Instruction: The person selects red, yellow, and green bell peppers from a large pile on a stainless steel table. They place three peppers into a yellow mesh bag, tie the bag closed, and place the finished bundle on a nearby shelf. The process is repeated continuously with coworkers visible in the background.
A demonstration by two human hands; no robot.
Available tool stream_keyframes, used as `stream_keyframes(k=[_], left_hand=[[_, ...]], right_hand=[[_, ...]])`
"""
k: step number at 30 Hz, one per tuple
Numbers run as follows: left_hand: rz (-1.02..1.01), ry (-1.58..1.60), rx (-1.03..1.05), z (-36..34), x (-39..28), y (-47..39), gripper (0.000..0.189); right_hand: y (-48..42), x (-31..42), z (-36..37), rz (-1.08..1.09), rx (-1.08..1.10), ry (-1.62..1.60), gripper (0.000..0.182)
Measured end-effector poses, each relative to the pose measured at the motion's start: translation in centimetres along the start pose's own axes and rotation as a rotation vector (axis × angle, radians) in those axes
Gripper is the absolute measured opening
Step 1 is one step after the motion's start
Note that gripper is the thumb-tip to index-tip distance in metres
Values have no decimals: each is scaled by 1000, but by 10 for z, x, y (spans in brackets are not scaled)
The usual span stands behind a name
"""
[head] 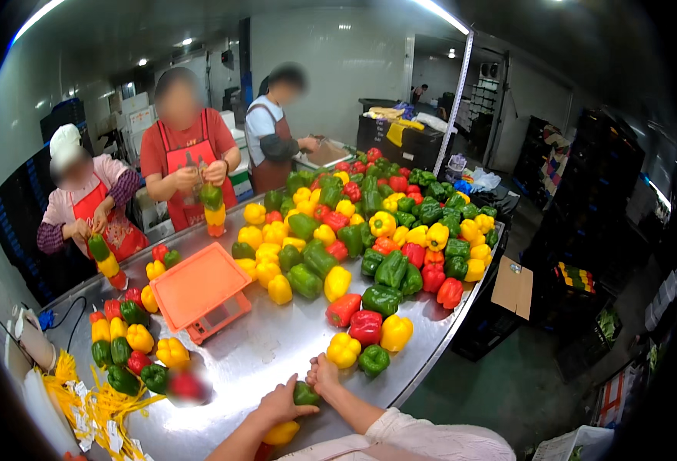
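At the table's near edge, my left hand (281,401) is wrapped round a green bell pepper (305,394). A yellow bell pepper (282,433) lies just below that hand, with part of a red one under it, partly hidden by my forearm. My right hand (323,373) is beside the green pepper, its fingers curled in; whether they pinch something thin cannot be made out. Just beyond it are a yellow bell pepper (343,350), a green one (374,361), a red one (365,327) and another yellow one (397,333).
An orange weighing scale (201,283) stands on the metal table (280,340). A heap of mixed peppers (393,269) covers the far right part. Yellow ties with tags (111,416) lie at the left. Two co-workers across the table hold stacked peppers (214,208); another stands behind.
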State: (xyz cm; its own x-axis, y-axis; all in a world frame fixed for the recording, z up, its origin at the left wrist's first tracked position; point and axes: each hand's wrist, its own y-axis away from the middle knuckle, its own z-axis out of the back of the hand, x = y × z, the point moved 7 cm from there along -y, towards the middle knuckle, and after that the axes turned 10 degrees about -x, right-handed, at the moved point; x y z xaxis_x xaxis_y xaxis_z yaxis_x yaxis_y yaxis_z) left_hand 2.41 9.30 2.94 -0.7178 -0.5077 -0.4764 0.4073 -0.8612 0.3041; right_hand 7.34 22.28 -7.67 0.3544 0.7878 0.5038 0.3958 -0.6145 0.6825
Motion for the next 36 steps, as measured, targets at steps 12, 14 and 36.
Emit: stream_keyframes(k=[12, 14, 36], left_hand=[[-43, -19, 72, 12, 16, 39, 118], [-44, -28, 121, 17, 15, 41, 114], [25, -42, -195, 32, 56, 84, 109]], right_hand=[[18, -9, -8, -3, 61, 106, 42], [27, -7, -8, -7, 68, 137, 42], [6, -9, -22, 276, 12, 372, 42]])
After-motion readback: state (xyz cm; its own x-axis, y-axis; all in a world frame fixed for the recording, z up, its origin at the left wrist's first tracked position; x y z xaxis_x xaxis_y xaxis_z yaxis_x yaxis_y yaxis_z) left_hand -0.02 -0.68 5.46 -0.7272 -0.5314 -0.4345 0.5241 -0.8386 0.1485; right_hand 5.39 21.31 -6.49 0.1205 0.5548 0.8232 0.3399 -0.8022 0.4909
